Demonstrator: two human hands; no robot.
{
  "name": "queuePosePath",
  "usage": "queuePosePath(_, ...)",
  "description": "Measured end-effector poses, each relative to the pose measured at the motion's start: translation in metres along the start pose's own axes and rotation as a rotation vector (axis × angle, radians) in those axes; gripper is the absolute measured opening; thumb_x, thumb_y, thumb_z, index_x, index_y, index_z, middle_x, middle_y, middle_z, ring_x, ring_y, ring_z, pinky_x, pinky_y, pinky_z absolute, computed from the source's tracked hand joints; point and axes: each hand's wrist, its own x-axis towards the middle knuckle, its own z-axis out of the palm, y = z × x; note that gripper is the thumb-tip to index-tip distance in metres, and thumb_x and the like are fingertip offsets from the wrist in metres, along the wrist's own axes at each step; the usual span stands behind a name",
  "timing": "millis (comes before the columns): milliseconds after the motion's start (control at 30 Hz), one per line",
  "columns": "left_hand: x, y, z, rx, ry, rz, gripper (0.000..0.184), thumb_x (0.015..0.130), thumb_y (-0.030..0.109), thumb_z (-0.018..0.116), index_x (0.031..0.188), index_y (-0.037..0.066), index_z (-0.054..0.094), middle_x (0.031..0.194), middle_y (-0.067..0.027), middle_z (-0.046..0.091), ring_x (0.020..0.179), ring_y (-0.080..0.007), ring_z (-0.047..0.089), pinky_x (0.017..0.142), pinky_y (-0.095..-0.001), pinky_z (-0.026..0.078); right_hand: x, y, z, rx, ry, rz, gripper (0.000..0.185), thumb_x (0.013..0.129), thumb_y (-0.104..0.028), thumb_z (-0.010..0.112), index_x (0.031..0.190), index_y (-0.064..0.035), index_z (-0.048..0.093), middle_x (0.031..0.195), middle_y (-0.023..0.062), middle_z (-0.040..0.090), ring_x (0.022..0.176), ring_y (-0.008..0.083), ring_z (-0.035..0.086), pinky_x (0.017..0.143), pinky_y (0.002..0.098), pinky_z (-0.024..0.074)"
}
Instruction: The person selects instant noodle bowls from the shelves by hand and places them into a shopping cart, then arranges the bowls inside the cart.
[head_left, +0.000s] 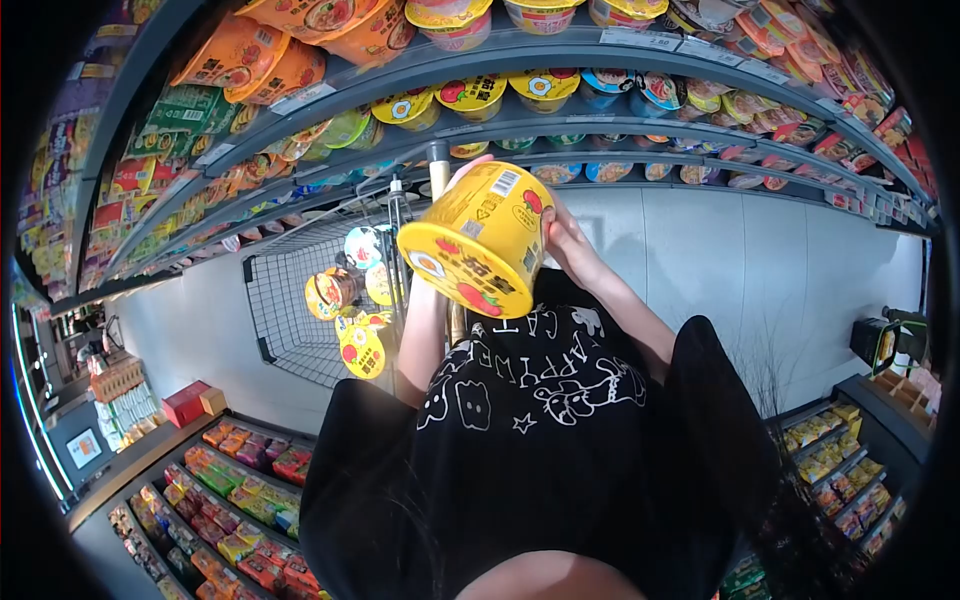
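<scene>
A big yellow instant noodle cup (478, 235) is held up in front of my chest, tilted so that its printed lid points down toward me and a barcode shows on its side. My right hand (565, 240) grips the cup's right side with bent fingers. Most of my left hand (472, 168) is hidden behind the cup; a bit of it shows at the upper left edge, and my left forearm rises below. To the left stands a wire shopping cart (285, 325), with several noodle cups inside, among them a yellow one (360, 350) and a brown one (328, 292).
Shelves (560, 52) packed with noodle cups and packets curve across the front. Yellow-lidded noodle cups (470, 92) stand on one tier. Behind me on both sides are more racks of packets (240, 480). A red box (186, 403) sits at the left. Pale tiled floor (690, 260) lies at the right.
</scene>
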Motion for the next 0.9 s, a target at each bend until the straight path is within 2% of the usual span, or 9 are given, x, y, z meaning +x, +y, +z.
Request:
queuePosePath(100, -0.001, 0.003, 0.001, -0.028, -0.043, -0.074, 0.057, 0.080, 0.034, 0.051, 0.124, 0.003, 0.032, 0.109, -0.0135, 0.051, 0.098, -0.0207, 0.052, 0.082, -0.0307, 0.045, 0.011, -0.010, 0.003, 0.113, 0.041, -0.032, 0.059, 0.085, -0.037, 0.044, 0.130, -0.0067, 0.022, 0.126, 0.0115, 0.032, 0.117, 0.0173, 0.031, 0.098, 0.0303, 0.0230)
queuePosePath(233, 0.006, -0.006, -0.003, 0.141, -0.083, -0.223, 0.051, 0.087, 0.038, 0.037, 0.121, 0.000, 0.033, 0.101, -0.0165, 0.054, 0.096, -0.0233, 0.054, 0.081, -0.0331, 0.045, 0.015, -0.003, 0.008, 0.142, 0.210, 0.147, 0.034, 0.089, -0.025, 0.036, 0.113, -0.0026, 0.045, 0.107, 0.0095, 0.050, 0.104, 0.0162, 0.046, 0.088, 0.0259, 0.0359)
queuePosePath(300, 0.005, -0.009, -0.008, 0.220, -0.043, -0.235, 0.051, 0.087, 0.041, 0.033, 0.116, -0.001, 0.040, 0.097, -0.0163, 0.054, 0.092, -0.0237, 0.055, 0.080, -0.0326, 0.045, 0.011, 0.021, 0.006, 0.054, 0.298, 0.066, 0.033, 0.089, -0.026, 0.036, 0.105, -0.0003, 0.049, 0.102, 0.0088, 0.053, 0.097, 0.0173, 0.051, 0.084, 0.0267, 0.0399)
queuePosePath(400, 0.011, -0.010, -0.015, 0.266, 0.118, -0.429, 0.053, 0.086, 0.046, 0.034, 0.098, -0.002, 0.052, 0.094, -0.0132, 0.056, 0.083, -0.0209, 0.056, 0.073, -0.0296, 0.045, 0.004, 0.021, 0.004, 0.390, 0.325, 0.354, 0.044, 0.088, -0.038, 0.034, 0.109, -0.0004, 0.046, 0.106, 0.0130, 0.052, 0.099, 0.0193, 0.051, 0.088, 0.0314, 0.0385)
queuePosePath(533, 0.013, -0.009, -0.017, 0.423, 0.195, -0.287, 0.054, 0.086, 0.046, 0.033, 0.093, -0.003, 0.054, 0.094, -0.0122, 0.058, 0.085, -0.0191, 0.055, 0.075, -0.0286, 0.043, 0.005, 0.019, 0.003, 0.498, 0.301, 0.419, 0.048, 0.088, -0.041, 0.034, 0.109, -0.0003, 0.046, 0.101, 0.0130, 0.054, 0.094, 0.0184, 0.053, 0.084, 0.0308, 0.0420)
queuePosePath(633, 0.016, -0.012, -0.018, 0.410, 0.219, -0.099, 0.052, 0.086, 0.044, 0.033, 0.088, -0.002, 0.055, 0.096, -0.0126, 0.058, 0.087, -0.0191, 0.054, 0.077, -0.0290, 0.041, 0.007, 0.034, -0.008, 0.546, 0.462, 0.717, 0.044, 0.088, -0.041, 0.032, 0.098, -0.0030, 0.051, 0.095, 0.0088, 0.057, 0.086, 0.0171, 0.056, 0.075, 0.0304, 0.0463)
queuePosePath(767, 0.009, -0.004, -0.008, 0.354, -0.016, -0.037, 0.041, 0.084, 0.034, 0.041, 0.086, -0.003, 0.057, 0.098, -0.0130, 0.058, 0.088, -0.0165, 0.054, 0.079, -0.0279, 0.040, 0.008, 0.058, -0.020, 0.606, 0.243, 0.708, 0.037, 0.088, -0.037, 0.037, 0.104, -0.0054, 0.047, 0.098, 0.0062, 0.056, 0.086, 0.0147, 0.056, 0.074, 0.0290, 0.0473)
queuePosePath(833, 0.007, -0.001, -0.001, 0.785, -0.252, 0.029, 0.033, 0.082, 0.027, 0.049, 0.092, -0.003, 0.058, 0.095, -0.0124, 0.059, 0.086, -0.0139, 0.055, 0.078, -0.0254, 0.041, 0.001, 0.048, -0.018, 0.707, -0.039, 0.593, 0.040, 0.087, -0.033, 0.041, 0.114, -0.0036, 0.041, 0.106, 0.0107, 0.052, 0.094, 0.0185, 0.055, 0.076, 0.0288, 0.0479)
queuePosePath(900, 0.009, -0.002, -0.006, 0.827, -0.240, -0.017, 0.029, 0.079, 0.020, 0.054, 0.098, -0.002, 0.057, 0.091, -0.0097, 0.060, 0.084, -0.0118, 0.055, 0.075, -0.0233, 0.041, -0.002, 0.050, -0.023, 0.566, -0.085, 0.561, 0.040, 0.087, -0.030, 0.039, 0.118, -0.0044, 0.039, 0.112, 0.0112, 0.049, 0.098, 0.0192, 0.053, 0.080, 0.0317, 0.0465)
